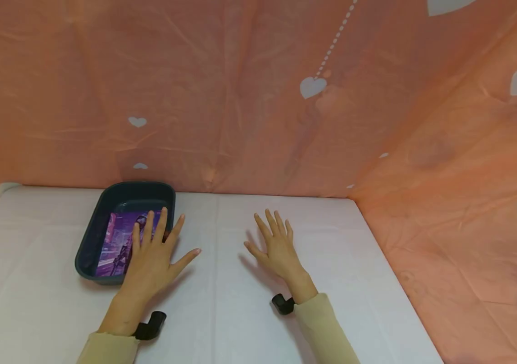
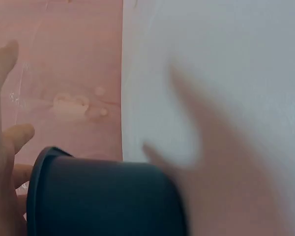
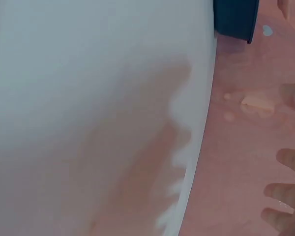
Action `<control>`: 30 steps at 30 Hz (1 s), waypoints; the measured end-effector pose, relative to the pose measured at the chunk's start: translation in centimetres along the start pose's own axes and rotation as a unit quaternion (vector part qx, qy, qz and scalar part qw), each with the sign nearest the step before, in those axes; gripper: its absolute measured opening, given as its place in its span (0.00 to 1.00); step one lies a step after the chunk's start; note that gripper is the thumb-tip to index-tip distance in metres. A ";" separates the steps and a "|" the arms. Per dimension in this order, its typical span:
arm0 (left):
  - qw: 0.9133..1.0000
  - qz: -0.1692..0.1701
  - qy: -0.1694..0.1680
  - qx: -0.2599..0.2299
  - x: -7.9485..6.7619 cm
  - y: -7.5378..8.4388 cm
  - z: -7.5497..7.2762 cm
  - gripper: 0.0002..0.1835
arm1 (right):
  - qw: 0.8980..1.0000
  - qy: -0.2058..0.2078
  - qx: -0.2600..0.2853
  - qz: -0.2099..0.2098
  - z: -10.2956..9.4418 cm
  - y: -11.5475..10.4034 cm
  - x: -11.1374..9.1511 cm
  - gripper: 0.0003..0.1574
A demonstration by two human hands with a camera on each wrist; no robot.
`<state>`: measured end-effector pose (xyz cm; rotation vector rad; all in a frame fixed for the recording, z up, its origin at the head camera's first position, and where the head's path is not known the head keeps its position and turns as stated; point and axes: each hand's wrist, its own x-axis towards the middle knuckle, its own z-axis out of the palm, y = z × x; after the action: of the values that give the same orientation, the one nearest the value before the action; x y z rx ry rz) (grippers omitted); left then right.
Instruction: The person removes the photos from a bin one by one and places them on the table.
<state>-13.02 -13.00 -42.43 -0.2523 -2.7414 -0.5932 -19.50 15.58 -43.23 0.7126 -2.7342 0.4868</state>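
My left hand (image 1: 151,263), fingers spread, hovers over the right side of a dark plastic tub (image 1: 86,237). Inside the tub lies a purple picture (image 1: 114,242) showing a dark figure; my hand hides part of it. Something small and brownish shows between the left fingers, too covered to identify. My right hand (image 1: 281,255) is held above the white table with fingers spread and nothing in it, its shadow falling to the left. The tub's outer wall (image 2: 103,196) fills the bottom of the left wrist view, and a corner of the tub (image 3: 236,19) shows in the right wrist view.
A white cloth covers the table (image 1: 222,313). An orange-pink curtain (image 1: 240,101) with white hearts hangs along the back edge, and more of it runs down the right side. Black wrist cameras sit on the left wrist (image 1: 150,326) and right wrist (image 1: 283,304).
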 end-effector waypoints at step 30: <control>0.995 -0.018 0.098 -0.005 -2.0 -8.4 -5.3 0.27 | 0.993 0.038 0.106 -0.045 0.1 -1.3 1.0 0.24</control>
<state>-11.72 -23.03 -41.62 -0.1389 -2.5595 -0.6088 -19.68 14.02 -42.62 0.8460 -2.5921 0.7751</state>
